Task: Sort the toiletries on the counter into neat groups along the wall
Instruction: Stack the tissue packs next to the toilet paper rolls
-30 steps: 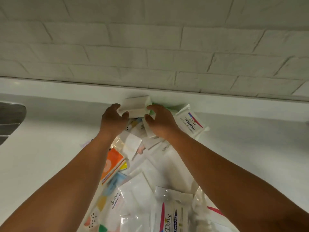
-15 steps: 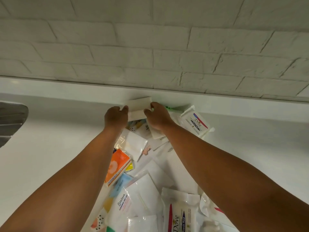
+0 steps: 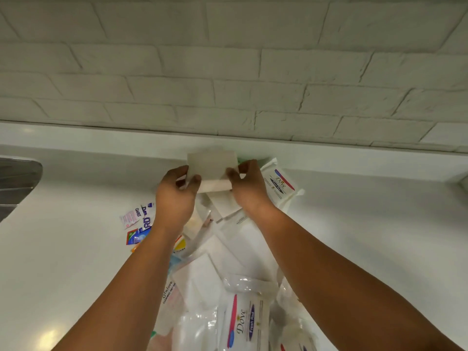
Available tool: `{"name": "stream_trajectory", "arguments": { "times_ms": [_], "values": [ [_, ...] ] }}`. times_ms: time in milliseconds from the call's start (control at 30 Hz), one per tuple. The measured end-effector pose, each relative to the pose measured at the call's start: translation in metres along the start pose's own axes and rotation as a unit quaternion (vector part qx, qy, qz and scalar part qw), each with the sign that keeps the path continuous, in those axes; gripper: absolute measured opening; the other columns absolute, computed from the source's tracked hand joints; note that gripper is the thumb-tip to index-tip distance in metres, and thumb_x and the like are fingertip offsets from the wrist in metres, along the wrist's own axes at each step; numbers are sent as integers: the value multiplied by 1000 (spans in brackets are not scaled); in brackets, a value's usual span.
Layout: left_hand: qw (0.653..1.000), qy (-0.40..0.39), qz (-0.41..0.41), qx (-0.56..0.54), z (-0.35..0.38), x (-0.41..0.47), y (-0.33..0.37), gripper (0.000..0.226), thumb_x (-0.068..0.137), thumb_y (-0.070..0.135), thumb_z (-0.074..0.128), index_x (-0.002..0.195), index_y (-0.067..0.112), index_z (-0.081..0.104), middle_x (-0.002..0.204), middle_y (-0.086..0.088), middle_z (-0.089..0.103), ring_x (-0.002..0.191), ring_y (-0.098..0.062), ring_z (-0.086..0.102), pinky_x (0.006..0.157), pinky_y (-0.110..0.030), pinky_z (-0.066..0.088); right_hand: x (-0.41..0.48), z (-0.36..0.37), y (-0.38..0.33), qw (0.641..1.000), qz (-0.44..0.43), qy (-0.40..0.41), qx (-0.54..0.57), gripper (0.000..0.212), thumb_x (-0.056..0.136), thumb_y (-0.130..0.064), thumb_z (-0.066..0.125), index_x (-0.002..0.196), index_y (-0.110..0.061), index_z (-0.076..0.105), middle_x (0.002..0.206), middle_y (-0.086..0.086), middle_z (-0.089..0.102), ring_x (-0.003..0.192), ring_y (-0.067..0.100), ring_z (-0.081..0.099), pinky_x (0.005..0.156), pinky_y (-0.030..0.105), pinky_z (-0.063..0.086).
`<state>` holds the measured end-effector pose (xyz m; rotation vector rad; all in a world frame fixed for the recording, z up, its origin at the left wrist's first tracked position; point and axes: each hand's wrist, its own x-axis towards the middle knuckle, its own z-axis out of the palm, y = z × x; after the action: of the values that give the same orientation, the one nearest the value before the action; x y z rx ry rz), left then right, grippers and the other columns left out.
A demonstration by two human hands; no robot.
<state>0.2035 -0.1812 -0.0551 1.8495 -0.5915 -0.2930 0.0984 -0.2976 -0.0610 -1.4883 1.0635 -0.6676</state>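
Observation:
A plain white box (image 3: pixel 212 163) stands against the low backsplash ledge, held from both sides. My left hand (image 3: pixel 174 198) grips its left edge and my right hand (image 3: pixel 249 188) grips its right edge. Just right of it a white Dove packet (image 3: pixel 279 184) leans near the ledge, with something green (image 3: pixel 243 159) peeking out behind the box. A heap of white sachets and wet-wipe packs (image 3: pixel 228 262) spreads toward me between my forearms, with a second Dove pack (image 3: pixel 244 323) at the bottom. Small coloured sachets (image 3: pixel 138 224) lie left of my left wrist.
The white counter (image 3: pixel 63 249) runs left and right of the heap. A white brick wall (image 3: pixel 228 72) rises behind the ledge. The rim of a metal sink (image 3: pixel 17 178) shows at the far left edge.
Both hands have lifted the white box slightly and set it more upright against the ledge. My left forearm has shifted right, uncovering small sachets on its left.

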Motion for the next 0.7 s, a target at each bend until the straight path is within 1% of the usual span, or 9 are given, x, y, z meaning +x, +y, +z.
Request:
{"name": "stream_trajectory", "arguments": {
  "times_ms": [100,133,167,233,300,400,500,633,700],
  "values": [
    [999,-30,16,-9,14,-24,6,41,90,20,71,130,16,61,120,8,63,105,-10,59,85,-13,45,-14,-28,12,999,-26,1,23,28,90,-31,61,116,-29,52,103,-10,60,98,20,64,85,49,57],
    [999,-38,20,-12,21,-32,9,41,90,20,72,129,17,61,119,8,63,106,-11,60,85,-14,47,-20,-41,16,999,-32,-1,31,31,89,-31,59,119,-31,53,105,-9,61,100,21,64,85,51,57],
    [999,-45,23,-16,28,-40,12,42,89,20,73,129,18,61,119,8,64,106,-11,60,87,-20,50,-26,-53,21,999,-42,-3,27,34,89,-31,56,123,-32,53,110,-6,62,103,22,64,86,51,57],
    [998,-60,30,-18,43,-56,16,41,88,20,74,127,20,61,120,6,65,106,-11,62,88,-28,54,-37,-78,31,997,-75,-8,-14,40,90,-34,52,130,-33,52,125,-1,61,112,22,62,91,49,55],
    [996,-76,42,-14,58,-74,23,41,89,22,74,127,23,60,122,7,64,108,-10,62,90,-29,55,-50,-106,39,993,-95,-18,-68,43,93,-40,51,136,-35,49,136,2,54,119,23,58,99,46,51],
    [994,-96,57,-14,85,-107,40,42,88,26,75,127,27,60,124,9,63,110,-9,62,91,-31,55,-68,-158,49,988,-112,-19,-104,47,95,-34,59,141,-32,46,137,2,46,120,17,55,107,35,45],
    [991,-114,60,-28,112,-139,58,43,84,25,78,123,31,60,122,9,63,107,-6,63,89,-27,54,-85,-209,54,985,-123,-22,-118,52,94,-24,63,141,-33,45,137,0,43,117,14,54,104,26,44],
    [986,-147,64,-38,153,-181,81,41,82,21,80,119,31,64,121,10,62,105,-3,63,81,-20,56,-102,-273,68,986,-116,1,-121,51,93,-22,64,140,-35,46,138,-4,43,117,15,56,104,31,47],
    [983,-165,76,-35,177,-200,95,41,82,20,81,118,30,66,120,13,61,102,2,61,81,-19,56,-109,-308,75,985,-115,15,-124,51,93,-23,64,139,-37,46,138,-6,43,113,15,58,102,32,48]
  ]
}}
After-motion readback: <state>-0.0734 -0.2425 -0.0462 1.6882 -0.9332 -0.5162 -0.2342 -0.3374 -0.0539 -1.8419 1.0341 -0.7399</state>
